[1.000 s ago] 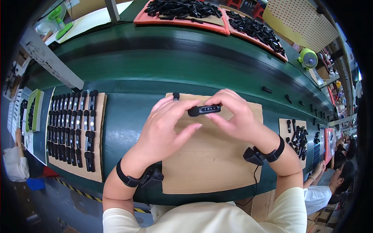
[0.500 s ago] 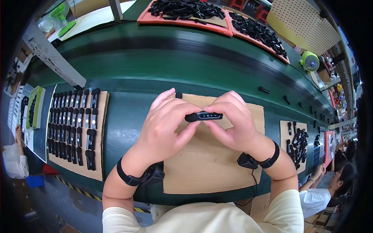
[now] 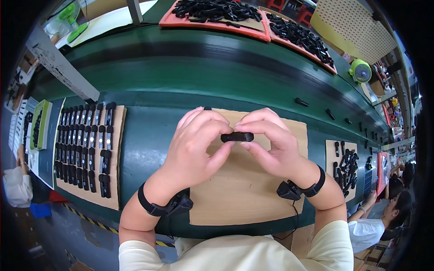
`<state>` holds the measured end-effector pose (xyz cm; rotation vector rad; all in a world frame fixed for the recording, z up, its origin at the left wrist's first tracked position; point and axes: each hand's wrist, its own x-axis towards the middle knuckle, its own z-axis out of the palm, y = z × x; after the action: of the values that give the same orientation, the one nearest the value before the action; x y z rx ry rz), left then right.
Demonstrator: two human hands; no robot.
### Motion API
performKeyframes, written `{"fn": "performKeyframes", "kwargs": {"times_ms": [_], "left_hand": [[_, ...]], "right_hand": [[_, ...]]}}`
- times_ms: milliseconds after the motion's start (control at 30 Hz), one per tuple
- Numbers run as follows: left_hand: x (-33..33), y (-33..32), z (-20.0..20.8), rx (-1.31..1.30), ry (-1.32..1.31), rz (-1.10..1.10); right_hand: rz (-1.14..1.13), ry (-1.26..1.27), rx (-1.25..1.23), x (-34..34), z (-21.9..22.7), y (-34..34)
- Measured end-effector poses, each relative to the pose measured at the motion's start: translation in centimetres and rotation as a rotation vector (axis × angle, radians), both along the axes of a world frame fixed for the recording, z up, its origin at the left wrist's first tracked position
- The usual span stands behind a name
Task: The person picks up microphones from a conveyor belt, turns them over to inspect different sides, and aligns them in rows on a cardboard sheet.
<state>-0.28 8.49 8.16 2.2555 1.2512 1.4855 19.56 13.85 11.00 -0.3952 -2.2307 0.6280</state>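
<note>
Currently your left hand [image 3: 199,149] and right hand [image 3: 271,144] both pinch one small black part [image 3: 237,137] above the cardboard sheet [image 3: 244,198], with filled rows [image 3: 86,144] lying finished alongside and loose pieces [image 3: 346,162] left.

— What are the hands doing?

— The left hand [image 3: 199,144] and right hand [image 3: 271,142] pinch a small black oblong part [image 3: 237,137] between fingertips, held level above a cardboard sheet [image 3: 244,198] on the green workbench [image 3: 181,77].

— And to the left?

— A cardboard board [image 3: 116,180] carries neat rows of black parts [image 3: 86,144], well apart from the hands.

— Farther off?

— Two red trays [image 3: 217,25] heaped with black pieces sit along the far edge; a smaller cardboard [image 3: 332,149] with loose black parts lies at the right. Both wrists wear black straps.
</note>
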Motion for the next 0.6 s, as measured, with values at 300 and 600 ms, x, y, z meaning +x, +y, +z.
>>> {"fn": "performKeyframes", "kwargs": {"times_ms": [300, 600], "left_hand": [[0.9, -1.5, -0.5, -0.383, 0.469, 0.059], [1.7, -1.9, -2.0, -0.410, 0.576, -0.115]], "right_hand": [[-0.167, -0.055, -0.041, -0.2, -3.1, 1.6], [-0.080, -0.319, 0.260, 0.0, -7.6, 1.8]]}}
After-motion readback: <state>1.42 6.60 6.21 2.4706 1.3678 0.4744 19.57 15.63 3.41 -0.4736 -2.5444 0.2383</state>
